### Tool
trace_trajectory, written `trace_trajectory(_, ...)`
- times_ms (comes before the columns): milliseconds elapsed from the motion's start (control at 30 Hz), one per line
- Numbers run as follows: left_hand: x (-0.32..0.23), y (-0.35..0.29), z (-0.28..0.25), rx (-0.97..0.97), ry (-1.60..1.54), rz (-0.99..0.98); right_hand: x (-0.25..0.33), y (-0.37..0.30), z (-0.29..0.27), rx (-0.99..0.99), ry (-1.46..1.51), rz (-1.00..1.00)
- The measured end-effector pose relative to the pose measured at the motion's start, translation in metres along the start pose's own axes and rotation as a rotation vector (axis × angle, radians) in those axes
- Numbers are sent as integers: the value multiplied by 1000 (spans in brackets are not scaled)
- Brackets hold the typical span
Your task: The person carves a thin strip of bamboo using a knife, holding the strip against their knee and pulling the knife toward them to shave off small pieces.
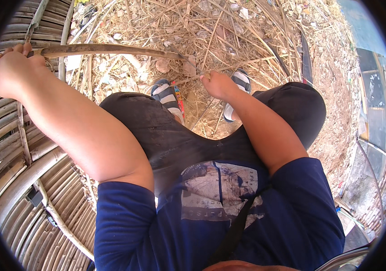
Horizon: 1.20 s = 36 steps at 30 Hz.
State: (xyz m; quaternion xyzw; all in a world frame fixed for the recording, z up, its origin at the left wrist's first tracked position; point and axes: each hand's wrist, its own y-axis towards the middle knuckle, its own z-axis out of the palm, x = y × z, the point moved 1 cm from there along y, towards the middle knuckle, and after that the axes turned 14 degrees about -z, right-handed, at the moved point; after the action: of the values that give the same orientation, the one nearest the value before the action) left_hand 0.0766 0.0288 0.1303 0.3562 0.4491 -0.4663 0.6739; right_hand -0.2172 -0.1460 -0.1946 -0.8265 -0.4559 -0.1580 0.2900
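Note:
My left hand (pixel 14 67) is out at the far left, its fingers closed round the end of a long bamboo strip (pixel 111 49). The strip runs rightward in a slight curve and narrows toward its tip, in front of my feet. Between my knees, my right hand (pixel 220 85) is pinched on a thin, dark, blade-like piece (pixel 192 64). That piece slants up and left to the strip's right end; whether they touch I cannot tell. My fingers hide the part it is held by.
Bamboo slat panels (pixel 3 122) stand along my left side. Dry straw and sticks (pixel 188 22) litter the ground ahead, with stones among them. My sandalled feet (pixel 168 97) are below the strip. A brick-like wall edge and a blue sheet (pixel 360 22) lie to the right.

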Motion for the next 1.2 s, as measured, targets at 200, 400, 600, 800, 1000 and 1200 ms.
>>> trace_trajectory(200, 2, 6, -5, 21, -4, -30, 12, 2, -36, 217, 709, 329)
trace_trajectory(400, 4, 11, -5, 18, 7, -18, 46, -2, -56, 53, 404, -5)
trace_trajectory(600, 6, 6, -4, 16, -13, 17, 55, -9, -60, 82, 219, -111)
trace_trajectory(800, 2, 0, 1, -13, -37, -70, -3, 0, -10, 76, 9, 49)
trace_trajectory(1000, 9, 15, -5, -10, 41, 49, 4, 3, -33, 234, 729, 445)
trace_trajectory(1200, 12, 22, -10, 33, 22, 59, 48, -6, -48, 85, 328, -82)
